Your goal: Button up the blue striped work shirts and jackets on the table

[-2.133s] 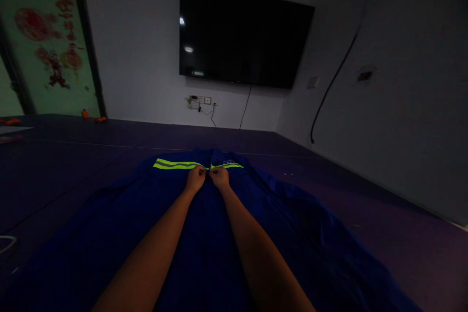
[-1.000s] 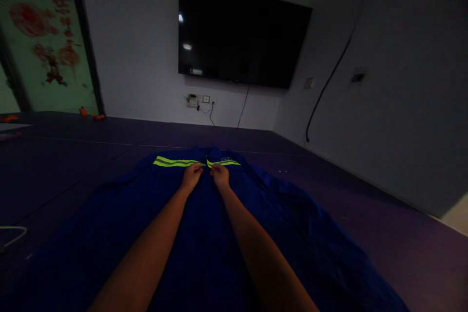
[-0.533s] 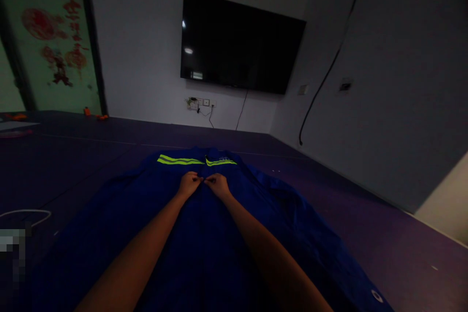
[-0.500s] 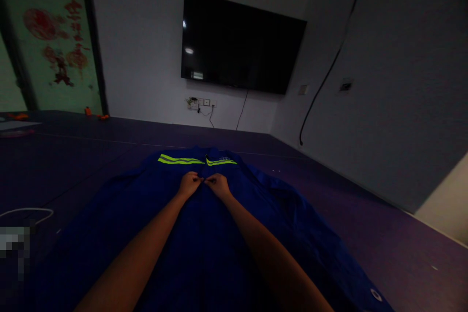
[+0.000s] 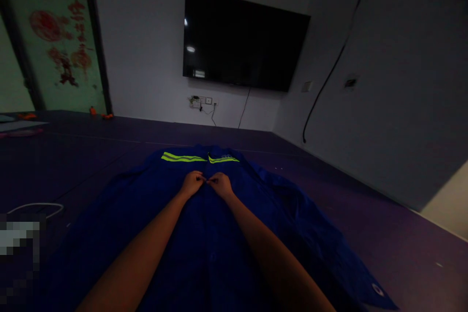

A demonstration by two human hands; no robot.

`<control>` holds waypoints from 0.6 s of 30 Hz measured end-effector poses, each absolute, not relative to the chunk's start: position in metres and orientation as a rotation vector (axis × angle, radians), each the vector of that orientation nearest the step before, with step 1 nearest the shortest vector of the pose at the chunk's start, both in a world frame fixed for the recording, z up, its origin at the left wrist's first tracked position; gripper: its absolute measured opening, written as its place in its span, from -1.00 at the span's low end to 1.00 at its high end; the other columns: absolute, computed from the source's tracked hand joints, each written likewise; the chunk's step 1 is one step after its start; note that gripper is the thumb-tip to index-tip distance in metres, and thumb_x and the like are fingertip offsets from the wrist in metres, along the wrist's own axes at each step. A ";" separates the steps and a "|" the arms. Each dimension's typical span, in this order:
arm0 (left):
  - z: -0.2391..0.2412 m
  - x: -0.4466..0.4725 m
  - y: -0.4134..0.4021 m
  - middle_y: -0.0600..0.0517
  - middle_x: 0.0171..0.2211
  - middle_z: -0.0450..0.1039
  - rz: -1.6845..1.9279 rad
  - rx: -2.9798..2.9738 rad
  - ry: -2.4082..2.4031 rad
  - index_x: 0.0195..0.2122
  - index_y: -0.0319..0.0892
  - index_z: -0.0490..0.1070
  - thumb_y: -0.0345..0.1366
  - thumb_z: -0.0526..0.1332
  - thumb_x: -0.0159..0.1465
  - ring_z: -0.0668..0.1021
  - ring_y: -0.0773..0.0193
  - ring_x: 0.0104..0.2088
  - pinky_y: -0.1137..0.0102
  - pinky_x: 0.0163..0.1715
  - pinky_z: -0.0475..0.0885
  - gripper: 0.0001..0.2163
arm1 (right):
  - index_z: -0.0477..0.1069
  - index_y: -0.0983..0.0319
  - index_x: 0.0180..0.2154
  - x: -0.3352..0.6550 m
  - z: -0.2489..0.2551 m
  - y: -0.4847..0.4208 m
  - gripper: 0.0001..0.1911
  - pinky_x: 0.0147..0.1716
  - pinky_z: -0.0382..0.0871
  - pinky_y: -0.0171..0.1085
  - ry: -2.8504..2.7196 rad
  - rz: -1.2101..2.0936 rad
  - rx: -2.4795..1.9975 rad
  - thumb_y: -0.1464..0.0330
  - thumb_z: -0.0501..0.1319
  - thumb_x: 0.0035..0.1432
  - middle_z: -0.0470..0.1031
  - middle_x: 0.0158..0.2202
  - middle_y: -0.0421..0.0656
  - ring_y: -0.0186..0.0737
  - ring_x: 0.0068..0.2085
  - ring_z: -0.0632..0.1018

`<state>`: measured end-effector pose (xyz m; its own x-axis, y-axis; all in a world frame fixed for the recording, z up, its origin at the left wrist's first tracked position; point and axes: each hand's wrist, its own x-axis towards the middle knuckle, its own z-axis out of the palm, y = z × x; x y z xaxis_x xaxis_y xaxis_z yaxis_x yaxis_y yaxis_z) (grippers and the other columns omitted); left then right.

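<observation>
Left hand: the left hand (image 5: 192, 184) is bent inward, thumb and fingertips pinching the front placket (image 5: 207, 209) from its left side.
Right hand: the right hand (image 5: 221, 184) mirrors it just beside, fingertips pinched on the same placket; what exactly lies between them is too dark to tell.
Blue work jacket: the blue work jacket (image 5: 204, 239) lies spread beneath both hands and forearms, collar beyond the hands, one sleeve running down to the right of the right hand.
Reflective stripes: the left stripe (image 5: 183, 158) and right stripe (image 5: 224, 159) sit just past the fingertips, the right one's inner end turned up.
Just changed: about two seconds ago the hands were at the stripes; now they pinch lower, nearer the person, so the work appears to have shifted down the placket.
Surroundings: purple flooring (image 5: 365, 209) around the jacket; wall-mounted television (image 5: 244, 41) well beyond the hands.
</observation>
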<state>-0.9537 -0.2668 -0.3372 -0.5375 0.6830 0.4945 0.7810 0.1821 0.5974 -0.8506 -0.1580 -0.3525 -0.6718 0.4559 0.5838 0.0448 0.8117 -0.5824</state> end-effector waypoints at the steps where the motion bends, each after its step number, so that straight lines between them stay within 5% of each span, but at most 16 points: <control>1: -0.337 -0.954 -0.267 -0.02 -0.26 0.48 -1.302 -1.449 -2.324 -0.53 -0.19 0.51 -0.45 0.12 0.02 0.49 0.27 -0.21 0.38 -0.12 0.34 -0.83 | 0.52 0.21 -0.49 -0.851 -0.353 -0.158 -0.95 -0.41 0.28 -0.38 -2.232 0.698 -0.383 0.39 0.29 -0.12 0.52 -0.43 -0.17 -0.30 -0.41 0.48; 18: -0.337 -0.953 -0.266 -0.03 -0.26 0.49 -1.615 -1.361 -2.322 -0.57 -0.22 0.47 -0.32 0.16 -0.01 0.49 0.24 -0.24 0.36 -0.16 0.32 -0.87 | 0.49 0.23 -0.60 -0.859 -0.353 -0.160 -0.85 -0.48 0.24 -0.41 -2.196 0.673 -0.545 0.35 0.22 -0.08 0.52 -0.52 -0.17 -0.32 -0.47 0.48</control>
<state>-0.9530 -0.2664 -0.3370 -0.6239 0.6402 0.4482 0.6429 0.0944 0.7601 -0.8593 -0.1598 -0.3526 -0.6190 0.5682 0.5422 0.1666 0.7696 -0.6164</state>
